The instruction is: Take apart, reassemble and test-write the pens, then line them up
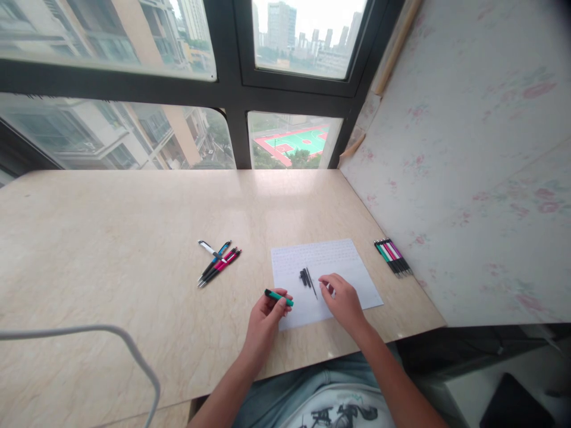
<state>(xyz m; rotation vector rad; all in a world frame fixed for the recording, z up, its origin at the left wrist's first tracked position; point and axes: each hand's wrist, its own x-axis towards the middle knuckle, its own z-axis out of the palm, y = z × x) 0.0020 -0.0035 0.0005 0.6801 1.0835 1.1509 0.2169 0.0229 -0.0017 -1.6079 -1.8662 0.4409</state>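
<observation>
My left hand (264, 321) is closed around a green pen barrel (279, 297), held level just left of a white sheet of paper (348, 267). My right hand (341, 300) rests on the paper with its fingers curled in a pinch; what they hold is too small to make out. Small black pen parts (306, 277) and a thin refill (311, 283) lie on the sheet just left of my right fingertips.
Several assembled pens (219, 263) in red, blue and white lie on the beige marble desk (111, 249) to the left. A neat row of pens (392, 257) lies at the right by the floral wall. A grey cable (134, 351) curves at lower left.
</observation>
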